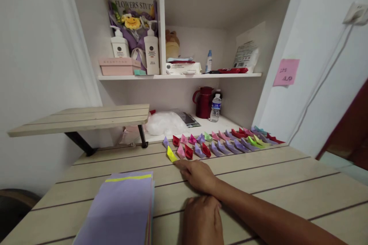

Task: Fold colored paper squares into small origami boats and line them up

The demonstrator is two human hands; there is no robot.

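My right hand (198, 175) reaches over the table from the right, fingers bent together, its fingertips at the near end of a yellow paper boat (171, 154). The boat stands at the left end of the front row of folded paper boats. My left hand (202, 219) rests on the tabletop in a loose fist just below the right wrist; nothing shows in it. Beyond the fingers are a pink paper boat (181, 151) and a red paper boat (188, 152). A stack of coloured paper (117, 206), lilac on top with a yellow strip showing, lies to the left.
Several more paper boats (232, 146) run in rows to the table's far right. A small raised shelf (86, 116) stands at the back left. Behind are a plastic bag (166, 123), a dark red jug (203, 102) and a water bottle (215, 109).
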